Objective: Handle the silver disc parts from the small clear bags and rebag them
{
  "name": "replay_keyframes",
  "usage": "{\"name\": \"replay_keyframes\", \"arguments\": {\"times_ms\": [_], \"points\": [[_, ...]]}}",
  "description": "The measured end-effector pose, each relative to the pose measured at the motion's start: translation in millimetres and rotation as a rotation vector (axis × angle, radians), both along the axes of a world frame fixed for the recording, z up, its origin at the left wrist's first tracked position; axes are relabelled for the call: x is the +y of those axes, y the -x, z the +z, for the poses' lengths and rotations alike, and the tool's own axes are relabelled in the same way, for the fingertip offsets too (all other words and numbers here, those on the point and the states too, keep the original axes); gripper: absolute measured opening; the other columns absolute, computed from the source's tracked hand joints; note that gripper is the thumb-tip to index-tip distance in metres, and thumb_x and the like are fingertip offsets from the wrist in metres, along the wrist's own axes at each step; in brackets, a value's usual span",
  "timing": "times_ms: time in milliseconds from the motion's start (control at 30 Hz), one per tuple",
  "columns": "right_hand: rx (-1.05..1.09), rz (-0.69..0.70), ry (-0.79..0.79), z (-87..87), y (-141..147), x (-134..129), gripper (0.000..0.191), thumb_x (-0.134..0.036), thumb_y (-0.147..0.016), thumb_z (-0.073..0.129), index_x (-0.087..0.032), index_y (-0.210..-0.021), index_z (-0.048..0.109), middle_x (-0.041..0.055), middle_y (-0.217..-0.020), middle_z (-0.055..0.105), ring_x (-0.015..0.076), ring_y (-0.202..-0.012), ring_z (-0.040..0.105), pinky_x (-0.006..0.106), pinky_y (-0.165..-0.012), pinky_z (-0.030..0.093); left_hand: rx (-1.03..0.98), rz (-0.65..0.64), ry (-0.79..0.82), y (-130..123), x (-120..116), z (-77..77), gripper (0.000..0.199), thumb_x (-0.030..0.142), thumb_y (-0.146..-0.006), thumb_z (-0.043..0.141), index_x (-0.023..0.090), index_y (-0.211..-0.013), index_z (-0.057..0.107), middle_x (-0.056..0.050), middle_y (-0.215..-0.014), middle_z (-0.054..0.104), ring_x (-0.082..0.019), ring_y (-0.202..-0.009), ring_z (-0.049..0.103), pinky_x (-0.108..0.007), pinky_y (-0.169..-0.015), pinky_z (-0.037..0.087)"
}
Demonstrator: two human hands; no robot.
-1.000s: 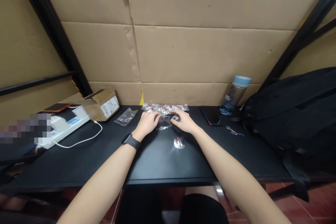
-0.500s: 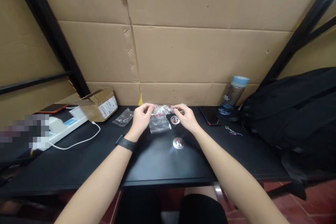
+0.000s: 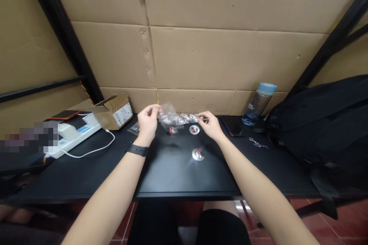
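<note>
Since half a second ago, the left hand (image 3: 148, 122) is moving up and leftward with a clear plastic bag (image 3: 168, 109), while the right hand (image 3: 212, 125) is drawing off to the right; a blurred disc (image 3: 172, 131) with a red centre is now showing below the bag. The left thumb and fingertips are pressing together on the bag's edge. The right hand's fingers are curling beside a row of clear packets (image 3: 185, 118); whether they are meeting, or touching the packets, cannot be told. Motion is smearing the blurred disc (whether it is hanging or resting is unclear). Two more red-centred discs are lying on the black table (image 3: 169, 178): a far disc (image 3: 194, 129) just beside the right hand, and a near disc (image 3: 198, 154) closer to the person. The left hand is partly hiding a flat bag (image 3: 133, 128). A cardboard box (image 3: 107, 118) is bearing a white label (image 3: 123, 114), its print too small to read; a bottle (image 3: 258, 103) is showing white lettering, also illegible.
</note>
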State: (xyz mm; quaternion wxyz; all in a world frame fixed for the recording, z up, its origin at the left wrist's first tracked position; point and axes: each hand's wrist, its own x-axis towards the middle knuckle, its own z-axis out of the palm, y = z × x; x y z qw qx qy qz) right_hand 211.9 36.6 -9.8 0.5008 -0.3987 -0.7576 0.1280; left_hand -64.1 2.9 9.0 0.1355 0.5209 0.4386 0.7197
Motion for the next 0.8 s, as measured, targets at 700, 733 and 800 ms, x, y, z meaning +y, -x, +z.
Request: {"name": "replay_keyframes", "arguments": {"times_ms": [700, 733, 800], "points": [[-0.853, -0.046, 0.05, -4.6, 68, 35, 0.027, -0.017, -0.092, 0.058, -0.023, -0.116, 0.068, 0.0108, -0.12, 0.071, 0.0288, -0.116, 0.059, 0.044, -0.1, 0.037, 0.567, 0.747, 0.426, 70, -2, -7.3, 0.032, 0.018, -0.086, 0.054, 0.021, -0.116, 0.065, -0.017, -0.128, 0.06, -0.038, -0.124, 0.052, -0.055, -0.1, 0.04], [-0.852, -0.04, 0.049, -4.2, 68, 35, 0.024, -0.019, -0.093, 0.058, -0.023, -0.114, 0.068, 0.0108, -0.118, 0.072, 0.0282, -0.115, 0.061, 0.043, -0.099, 0.037, 0.597, 0.649, 0.392, 63, -4, -2.9, 0.03, 0.019, -0.087, 0.054, 0.02, -0.114, 0.066, -0.016, -0.125, 0.061, -0.035, -0.122, 0.054, -0.052, -0.1, 0.041], [-0.859, -0.027, 0.065, -2.8, 65, 34, 0.021, -0.022, -0.096, 0.056, -0.022, -0.112, 0.069, 0.0112, -0.116, 0.072, 0.0266, -0.112, 0.062, 0.038, -0.099, 0.038, 0.689, 0.271, 0.352, 44, -14, 6.1, 0.022, 0.025, -0.089, 0.056, 0.02, -0.107, 0.068, -0.011, -0.113, 0.067, -0.028, -0.109, 0.061, -0.043, -0.096, 0.045]]}}
